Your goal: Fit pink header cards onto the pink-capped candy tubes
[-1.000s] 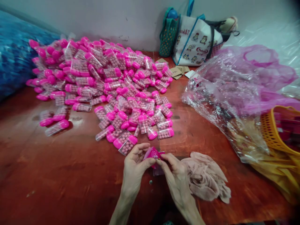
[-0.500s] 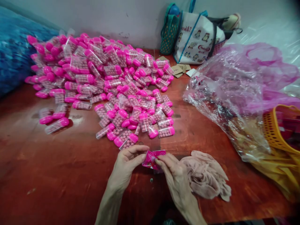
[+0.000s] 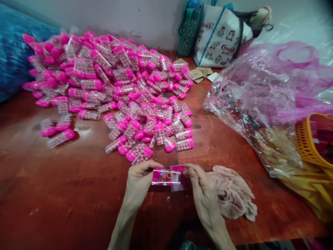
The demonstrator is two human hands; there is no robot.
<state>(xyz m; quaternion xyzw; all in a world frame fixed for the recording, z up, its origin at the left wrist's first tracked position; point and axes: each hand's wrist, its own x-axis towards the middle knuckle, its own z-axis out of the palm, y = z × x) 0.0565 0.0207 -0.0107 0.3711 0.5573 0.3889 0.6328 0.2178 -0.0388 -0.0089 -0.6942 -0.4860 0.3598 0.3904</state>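
Observation:
Between my hands is a pink printed plastic wrapper [image 3: 163,177], stretched level just above the table. My left hand [image 3: 139,180] pinches its left end between thumb and fingers. At the other end my right hand [image 3: 199,184] is closed on the wrapper's right edge, where a clear part hangs below. Beyond my hands lies a large heap of clear tubes with pink caps [image 3: 130,86], filled with small pale pink balls. The nearest tube [image 3: 143,155] lies just past my left fingertips. A crumpled beige cloth [image 3: 234,192] rests beside my right wrist.
On the right are a clear plastic bag [image 3: 241,114], a pink plastic bag [image 3: 296,66] and a yellow basket [image 3: 308,142]. A white tote bag [image 3: 218,38] and cardboard pieces [image 3: 200,74] are at the back. A blue bag [image 3: 15,52] bulges at the left.
My hands have moved apart, and the wrapper, folded and partly covered by my fingers before, is now spread flat with its print showing. The view has shifted slightly.

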